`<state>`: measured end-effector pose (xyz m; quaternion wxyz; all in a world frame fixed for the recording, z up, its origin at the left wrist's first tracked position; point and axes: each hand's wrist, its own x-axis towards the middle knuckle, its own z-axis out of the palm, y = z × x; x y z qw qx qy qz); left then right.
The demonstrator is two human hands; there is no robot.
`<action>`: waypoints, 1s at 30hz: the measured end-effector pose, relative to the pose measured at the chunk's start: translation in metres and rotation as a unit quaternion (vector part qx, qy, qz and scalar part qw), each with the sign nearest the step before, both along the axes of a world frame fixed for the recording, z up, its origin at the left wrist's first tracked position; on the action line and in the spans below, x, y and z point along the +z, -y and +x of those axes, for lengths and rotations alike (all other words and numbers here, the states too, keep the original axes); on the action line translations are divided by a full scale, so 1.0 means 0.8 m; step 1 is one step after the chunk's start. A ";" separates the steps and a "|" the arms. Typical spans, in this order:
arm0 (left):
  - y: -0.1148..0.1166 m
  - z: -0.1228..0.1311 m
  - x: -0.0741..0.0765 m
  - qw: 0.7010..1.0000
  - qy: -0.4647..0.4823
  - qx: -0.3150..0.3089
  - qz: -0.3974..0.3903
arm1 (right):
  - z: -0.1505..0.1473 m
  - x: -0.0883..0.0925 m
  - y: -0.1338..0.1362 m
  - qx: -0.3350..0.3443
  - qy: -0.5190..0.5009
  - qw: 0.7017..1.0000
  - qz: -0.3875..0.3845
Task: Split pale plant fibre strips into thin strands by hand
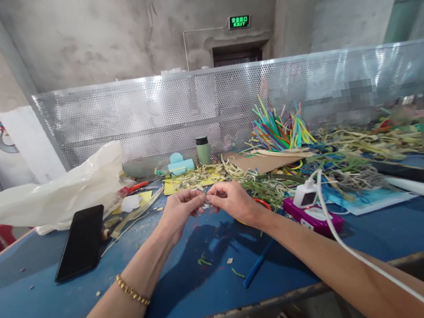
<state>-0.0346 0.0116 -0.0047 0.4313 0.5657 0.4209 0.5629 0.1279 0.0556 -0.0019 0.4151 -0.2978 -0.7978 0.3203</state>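
Observation:
My left hand (pixel 182 208) and my right hand (pixel 231 200) meet above the blue table (pixel 38 307). Both pinch a small pale piece (pixel 205 202) between their fingertips; it is too small to name. A gold bead bracelet (pixel 131 291) sits on my left wrist. Just behind my hands lies a heap of pale green and straw-coloured strips (pixel 255 181). A red-handled thing (pixel 261 203) lies partly hidden behind my right hand.
A black phone (pixel 81 241) lies at the left, with a white plastic bag (pixel 54 196) behind it. A purple box with a white charger and cable (pixel 313 207) sits at the right. Coloured strips (pixel 277 130), a green flask (pixel 203 150) and a perforated metal screen (pixel 149 115) stand behind.

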 end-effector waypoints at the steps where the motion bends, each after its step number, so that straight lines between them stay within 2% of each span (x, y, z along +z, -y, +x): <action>1: 0.000 0.000 0.000 1.000 -0.009 0.002 0.005 | 0.000 -0.001 -0.001 -0.003 0.009 1.000 0.011; 5: -0.001 -0.001 -0.001 0.999 -0.029 0.011 0.016 | 0.000 -0.005 -0.003 0.000 0.030 0.999 0.040; 10: -0.006 -0.006 -0.001 0.998 -0.037 0.034 0.034 | 0.002 0.000 0.001 0.027 0.021 0.999 -0.007; 18: -0.007 -0.005 -0.002 0.993 -0.067 0.072 0.068 | 0.008 0.008 -0.003 -0.074 0.002 0.997 -0.037; 24: -0.008 0.008 -0.018 0.996 -0.058 0.039 0.049 | 0.007 0.002 0.002 0.055 0.002 0.986 -0.155; 27: -0.012 0.012 -0.029 0.998 -0.034 0.051 0.017 | 0.007 -0.003 0.004 0.032 0.029 0.982 -0.187; 30: -0.012 0.013 -0.034 0.999 -0.005 0.041 -0.025 | 0.006 -0.008 0.002 0.009 0.048 0.984 -0.174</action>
